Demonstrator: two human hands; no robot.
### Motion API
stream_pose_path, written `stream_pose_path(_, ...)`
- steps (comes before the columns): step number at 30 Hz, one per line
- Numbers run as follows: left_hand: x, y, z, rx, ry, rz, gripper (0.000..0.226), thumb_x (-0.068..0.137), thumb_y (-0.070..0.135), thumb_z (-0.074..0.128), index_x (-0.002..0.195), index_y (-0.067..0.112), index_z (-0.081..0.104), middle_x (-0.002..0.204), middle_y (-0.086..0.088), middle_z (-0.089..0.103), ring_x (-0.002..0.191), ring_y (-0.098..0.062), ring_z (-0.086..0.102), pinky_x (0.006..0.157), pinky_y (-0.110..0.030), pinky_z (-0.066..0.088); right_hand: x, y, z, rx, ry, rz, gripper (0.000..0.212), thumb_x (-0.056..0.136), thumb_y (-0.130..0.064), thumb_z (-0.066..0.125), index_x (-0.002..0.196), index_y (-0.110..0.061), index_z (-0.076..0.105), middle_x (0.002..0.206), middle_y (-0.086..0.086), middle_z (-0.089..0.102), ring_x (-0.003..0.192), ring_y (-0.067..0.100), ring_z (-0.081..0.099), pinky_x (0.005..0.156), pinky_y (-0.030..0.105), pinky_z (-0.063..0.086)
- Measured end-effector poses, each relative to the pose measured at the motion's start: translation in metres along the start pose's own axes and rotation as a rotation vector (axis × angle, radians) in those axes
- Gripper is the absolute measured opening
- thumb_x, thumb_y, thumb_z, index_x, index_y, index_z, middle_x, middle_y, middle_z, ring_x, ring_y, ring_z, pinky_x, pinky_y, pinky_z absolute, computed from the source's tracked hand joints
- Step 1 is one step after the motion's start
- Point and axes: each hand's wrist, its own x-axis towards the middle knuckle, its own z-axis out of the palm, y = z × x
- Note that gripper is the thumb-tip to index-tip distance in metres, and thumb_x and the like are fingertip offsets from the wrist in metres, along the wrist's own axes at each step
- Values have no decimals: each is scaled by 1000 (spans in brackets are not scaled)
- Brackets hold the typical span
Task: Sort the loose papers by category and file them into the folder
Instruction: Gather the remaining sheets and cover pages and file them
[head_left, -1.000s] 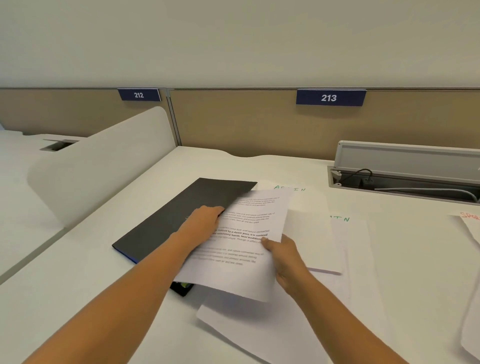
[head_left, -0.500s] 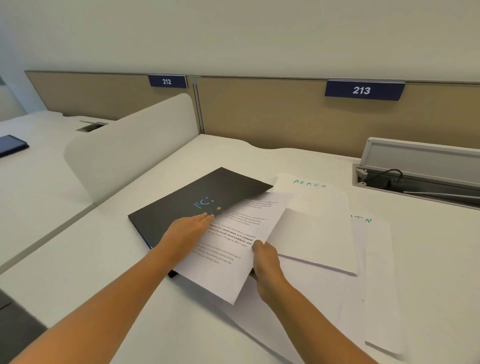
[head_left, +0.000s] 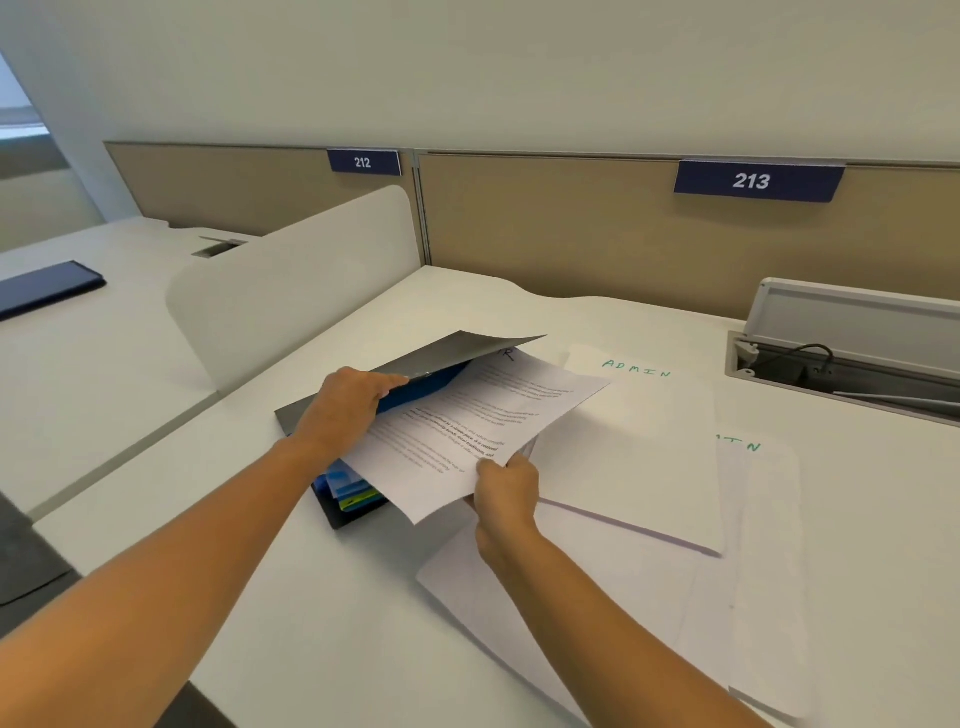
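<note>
A black folder (head_left: 452, 349) lies on the white desk (head_left: 270, 597), its cover raised. My left hand (head_left: 345, 408) grips the cover's front edge and holds it up, showing a blue inside and coloured tabs (head_left: 353, 493). My right hand (head_left: 506, 491) pinches the near corner of a printed sheet (head_left: 467, 436), which lies tilted across the folder's open mouth. To the right lies a stack of white papers (head_left: 639, 457), the top one marked ADMIN in green. More sheets (head_left: 753, 597) are spread under and beside it.
A white curved divider (head_left: 291, 291) stands left of the folder. A tan partition (head_left: 571, 239) with signs 212 and 213 runs along the back. An open cable tray (head_left: 841, 374) sits at the back right. A dark flat object (head_left: 47, 286) lies on the neighbouring desk.
The folder was closed with my left hand flat on it; now my left hand has lifted the cover. The printed sheet has slid further toward the folder's opening.
</note>
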Motion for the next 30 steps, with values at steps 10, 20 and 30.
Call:
stream_pose_path(10, 6, 3, -10, -69, 29, -62, 33, 94, -1, 45, 120, 11, 61, 118, -16, 64, 100, -29, 62, 84, -21, 42, -6, -4, 17, 149, -186, 88, 27, 93, 7, 40, 93, -15, 54, 99, 3, 59, 102, 27, 60, 82, 31, 54)
stream_pose_path(20, 8, 1, -13, -75, -8, -64, 32, 94, 2, 46, 120, 13, 61, 121, -14, 62, 109, -27, 60, 94, -23, 41, 17, -13, 4, -448, -354, 1, 53, 94, -46, 47, 110, 3, 56, 90, 18, 68, 66, 22, 67, 71, 28, 58)
stream_pose_path(30, -2, 0, -5, 28, 63, 23, 40, 93, -5, 43, 125, 14, 57, 108, -17, 68, 92, -32, 66, 86, -32, 49, 57, 13, -26, -1387, -122, -1517, 57, 52, -25, 90, 104, -13, 69, 102, 3, 71, 89, 21, 68, 68, 27, 55)
